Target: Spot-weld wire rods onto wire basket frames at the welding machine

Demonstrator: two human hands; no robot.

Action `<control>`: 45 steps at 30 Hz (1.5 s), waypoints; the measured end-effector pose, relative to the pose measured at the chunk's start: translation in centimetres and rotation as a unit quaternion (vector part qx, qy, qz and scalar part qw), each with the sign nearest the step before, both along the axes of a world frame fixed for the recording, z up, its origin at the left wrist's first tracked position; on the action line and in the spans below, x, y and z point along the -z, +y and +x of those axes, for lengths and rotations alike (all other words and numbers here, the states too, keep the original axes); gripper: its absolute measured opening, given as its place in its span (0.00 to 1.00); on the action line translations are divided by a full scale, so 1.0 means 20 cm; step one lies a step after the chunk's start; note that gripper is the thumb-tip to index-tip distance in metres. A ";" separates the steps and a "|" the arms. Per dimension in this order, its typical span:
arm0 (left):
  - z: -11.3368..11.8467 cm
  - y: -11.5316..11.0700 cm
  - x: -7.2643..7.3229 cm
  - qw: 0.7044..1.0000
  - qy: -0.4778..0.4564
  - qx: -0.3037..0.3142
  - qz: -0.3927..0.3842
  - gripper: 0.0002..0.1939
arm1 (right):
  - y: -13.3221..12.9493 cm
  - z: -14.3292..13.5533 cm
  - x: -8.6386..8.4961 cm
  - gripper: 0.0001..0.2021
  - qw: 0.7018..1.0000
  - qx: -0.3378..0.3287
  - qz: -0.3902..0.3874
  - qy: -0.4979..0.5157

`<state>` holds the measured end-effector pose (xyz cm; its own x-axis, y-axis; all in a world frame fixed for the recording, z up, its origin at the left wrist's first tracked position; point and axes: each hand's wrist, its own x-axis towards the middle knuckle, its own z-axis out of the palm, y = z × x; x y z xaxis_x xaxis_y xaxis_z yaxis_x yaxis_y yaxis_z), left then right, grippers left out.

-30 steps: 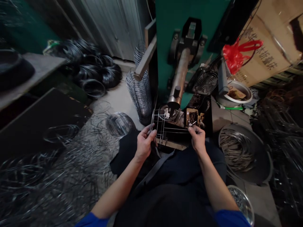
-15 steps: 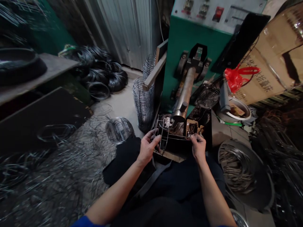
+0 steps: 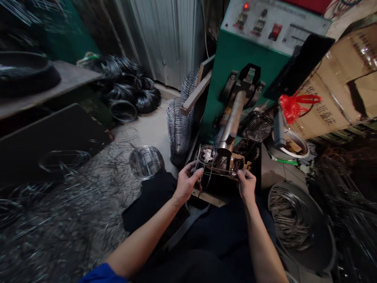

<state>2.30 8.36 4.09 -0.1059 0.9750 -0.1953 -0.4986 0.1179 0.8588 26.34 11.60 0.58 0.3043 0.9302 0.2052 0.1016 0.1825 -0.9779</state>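
Just below the metal arm point(image 3: 235, 122) of a green machine point(image 3: 218, 94), my left hand point(image 3: 186, 184) is closed on a small frame of bent wire point(image 3: 210, 177). The frame has round loops joined by thin bars. A thin straight wire runs from it across to my right hand point(image 3: 247, 184), whose thumb and fingers pinch its far end. Whether that wire is fixed to the frame, I cannot tell. Both hands are over an open box point(image 3: 210, 197) with small parts and a piece of cardboard inside.
Stacked wire rings point(image 3: 179, 129) stand left of the machine, beside a bundle of rings point(image 3: 146, 162) on the floor. Loose wire covers the floor at left. A dark basin point(image 3: 319, 236) of cut wires is at right. A black slab point(image 3: 306, 65) juts from the machine.
The view has tilted up slightly, bringing a lit red lamp on the machine's panel into sight. Both hands keep their hold, with the wire frame in nearly the same place.
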 end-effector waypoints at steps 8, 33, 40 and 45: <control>0.03 0.05 0.01 1.000 0.000 -0.002 0.010 0.36 | 0.03 0.02 -0.02 0.29 1.000 -0.005 -0.002 0.003; 0.01 0.10 0.01 0.999 0.046 -0.002 0.008 0.33 | 0.01 0.00 -0.06 0.25 0.999 0.023 -0.011 -0.043; 0.05 0.13 -0.04 0.994 0.107 -0.013 -0.012 0.26 | -0.17 0.42 0.00 0.16 0.950 0.061 -0.096 -0.290; 0.07 0.12 -0.05 0.993 0.114 -0.028 -0.020 0.25 | -0.49 0.99 0.20 0.12 0.812 0.137 -0.409 -0.393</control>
